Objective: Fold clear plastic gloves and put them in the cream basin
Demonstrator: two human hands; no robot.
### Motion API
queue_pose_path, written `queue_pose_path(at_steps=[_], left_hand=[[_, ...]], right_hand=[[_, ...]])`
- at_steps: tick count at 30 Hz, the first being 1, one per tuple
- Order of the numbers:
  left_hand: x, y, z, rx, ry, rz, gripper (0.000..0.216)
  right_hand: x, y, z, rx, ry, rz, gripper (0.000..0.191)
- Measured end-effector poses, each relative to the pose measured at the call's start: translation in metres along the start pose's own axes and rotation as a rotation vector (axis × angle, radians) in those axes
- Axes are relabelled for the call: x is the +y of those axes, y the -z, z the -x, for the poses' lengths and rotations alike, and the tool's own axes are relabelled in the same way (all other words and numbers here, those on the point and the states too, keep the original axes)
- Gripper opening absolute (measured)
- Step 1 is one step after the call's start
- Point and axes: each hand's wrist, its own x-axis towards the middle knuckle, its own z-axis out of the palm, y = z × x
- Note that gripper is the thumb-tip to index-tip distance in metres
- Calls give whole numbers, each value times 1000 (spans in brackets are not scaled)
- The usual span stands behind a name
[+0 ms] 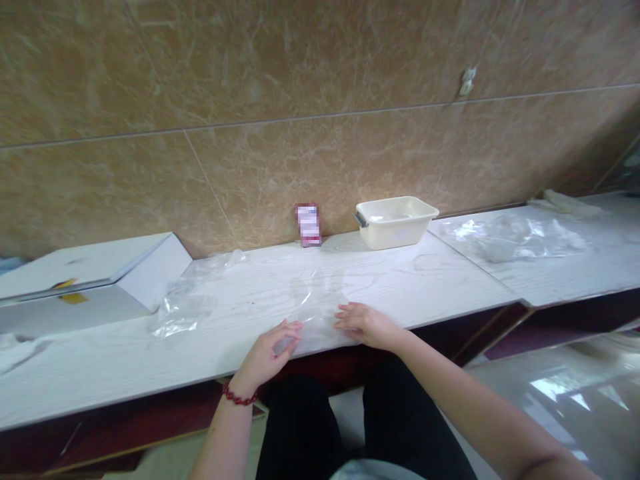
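A clear plastic glove [315, 300] lies flat on the white wood-grain table [400, 280], fingers pointing away from me. My left hand [270, 350], with a red bead bracelet on the wrist, pinches the glove's near edge at the cuff. My right hand [363, 323] rests on the other side of the cuff, fingers curled onto the plastic. Both hands sit at the table's front edge.
A cream plastic tub [397, 221] and a small red-and-white box [309, 225] stand by the marble wall. Crumpled clear plastic [187, 303] lies to the left, more plastic [515, 237] on the right table. A white box [100, 277] sits far left.
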Motion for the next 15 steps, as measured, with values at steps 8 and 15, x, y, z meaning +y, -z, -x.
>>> queue_pose_path(at_steps=[8, 15], left_hand=[[-14, 2, -23, -172, -123, -126, 40], [-21, 7, -30, -317, -194, -114, 33]], right_hand=[[3, 3, -2, -51, -1, -6, 29], [19, 5, -3, -59, 9, 8, 30]])
